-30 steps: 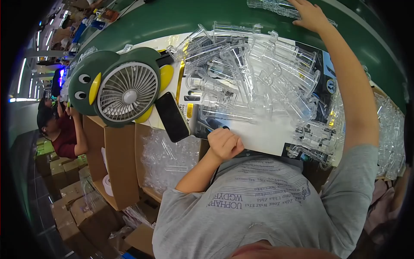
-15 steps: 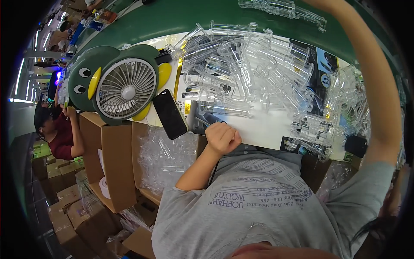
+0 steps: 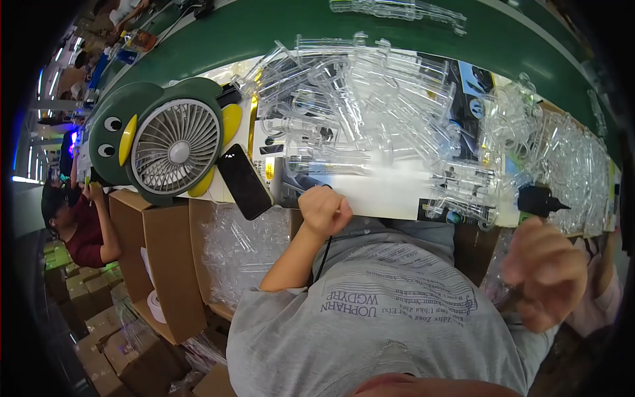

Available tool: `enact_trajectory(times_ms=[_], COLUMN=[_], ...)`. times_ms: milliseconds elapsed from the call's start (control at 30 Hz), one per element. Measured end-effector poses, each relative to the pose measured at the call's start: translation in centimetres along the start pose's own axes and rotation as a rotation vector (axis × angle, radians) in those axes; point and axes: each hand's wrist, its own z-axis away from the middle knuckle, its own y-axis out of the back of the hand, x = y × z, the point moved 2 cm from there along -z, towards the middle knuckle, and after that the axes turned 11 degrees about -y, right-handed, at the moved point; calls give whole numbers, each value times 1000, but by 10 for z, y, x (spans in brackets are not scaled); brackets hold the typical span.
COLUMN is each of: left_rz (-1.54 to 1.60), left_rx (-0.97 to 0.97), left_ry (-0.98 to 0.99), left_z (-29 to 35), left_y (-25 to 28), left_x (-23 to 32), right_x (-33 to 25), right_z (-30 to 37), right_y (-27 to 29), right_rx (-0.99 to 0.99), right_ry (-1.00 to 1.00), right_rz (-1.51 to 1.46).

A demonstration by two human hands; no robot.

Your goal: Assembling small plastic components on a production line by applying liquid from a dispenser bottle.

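My left hand [image 3: 325, 210] rests in a fist at the table's near edge. A thin dark cord [image 3: 325, 255] runs down beside its wrist, and whatever lies inside the fist is hidden. At the lower right, my right hand [image 3: 546, 271] is raised and smeared by motion, so its fingers are unclear. Just beyond it lies a black object with a pointed end [image 3: 539, 200]. In front of me, a heap of clear plastic tube-like parts [image 3: 397, 106] covers printed sheets; a bare white patch [image 3: 377, 195] shows near the left fist.
A green penguin-shaped fan [image 3: 175, 142] and a black phone [image 3: 245, 182] stand at left. Open cardboard boxes [image 3: 172, 264] are below, one holding clear parts [image 3: 245, 241]. More clear tubes [image 3: 397, 9] lie on the green surface [image 3: 264, 26]. Another person [image 3: 86, 225] sits far left.
My right arm has come back from its far reach over the green surface to beside my body at right. My left fist has stayed at the table edge. The whole view has shifted slightly.
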Motion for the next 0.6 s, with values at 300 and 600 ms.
enact_trajectory(times_ms=[300, 600], left_rz=[-330, -806], left_rx=[148, -176], left_ry=[79, 416], left_z=[40, 68], left_y=[70, 121], left_x=[0, -4], right_x=[-18, -28], right_z=[49, 15], right_y=[-25, -19], right_rx=[615, 535], right_ry=[341, 860], right_rz=[-496, -486])
